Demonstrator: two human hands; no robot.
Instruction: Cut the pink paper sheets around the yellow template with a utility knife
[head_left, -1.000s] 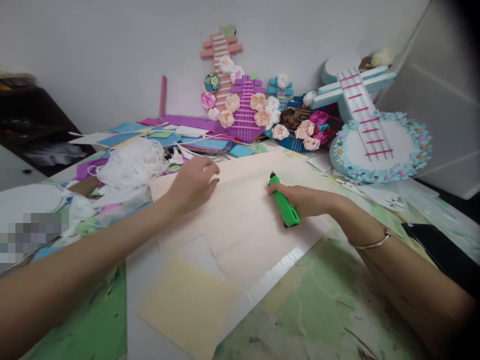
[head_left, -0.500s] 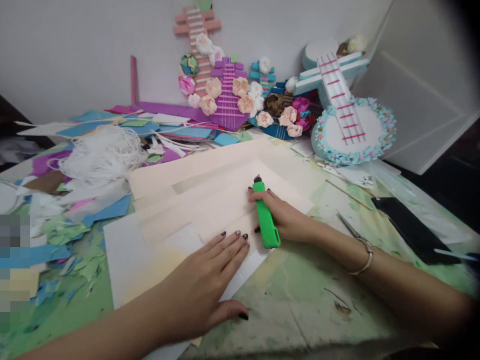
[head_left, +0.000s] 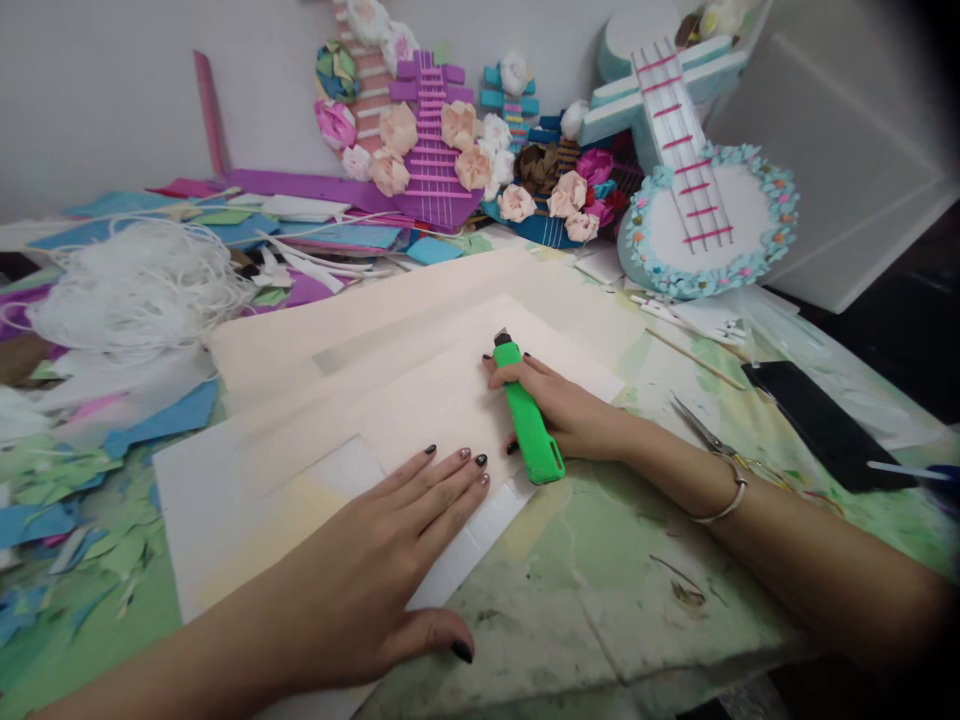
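Note:
Pale peach sheets of paper (head_left: 442, 390) lie overlapped in front of me, partly on top of a white sheet (head_left: 202, 530). Flat on these sheets rests my left hand (head_left: 397, 560), its fingers stretched out and its thumb apart. My right hand (head_left: 562, 405) is closed around a green utility knife (head_left: 529, 420). The knife's short blade points away from me, and its body sits over the right part of the peach paper. Between the two hands a strip of the sheets' near edge shows.
Scissors (head_left: 701, 425), a thin stick (head_left: 694, 357) and a black phone-like slab (head_left: 829, 425) lie right of the paper. A heap of white cord (head_left: 142, 285) and coloured paper scraps (head_left: 120, 540) cover the left. Decorated guitar shapes (head_left: 709, 220) stand along the back wall.
The view has shifted, so the background sits higher and the left-hand items further left. Both hands keep nearly the same pose, with the knife still in my right hand.

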